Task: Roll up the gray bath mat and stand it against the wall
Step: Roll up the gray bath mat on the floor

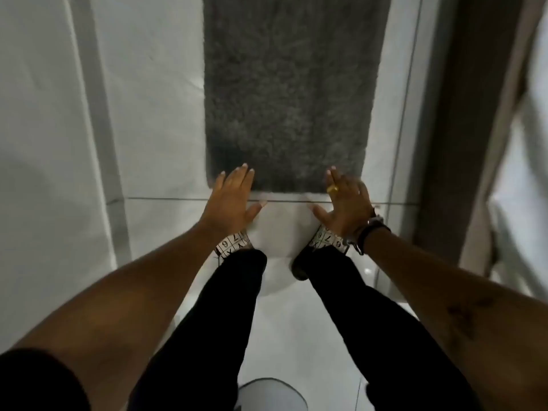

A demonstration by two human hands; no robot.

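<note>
The gray bath mat lies flat and unrolled on the white tiled floor, stretching away from me to the top of the view. My left hand hovers over the mat's near left corner, fingers spread, holding nothing. Over the near right corner, my right hand is likewise spread and empty, with a gold ring on one finger and bands on the wrist. Whether the fingertips touch the pile I cannot tell. My legs in black trousers and patterned shoes stand just behind the mat's near edge.
A white wall or panel runs along the left side. A dark door frame and a white surface stand on the right. A round floor drain sits between my legs at the bottom.
</note>
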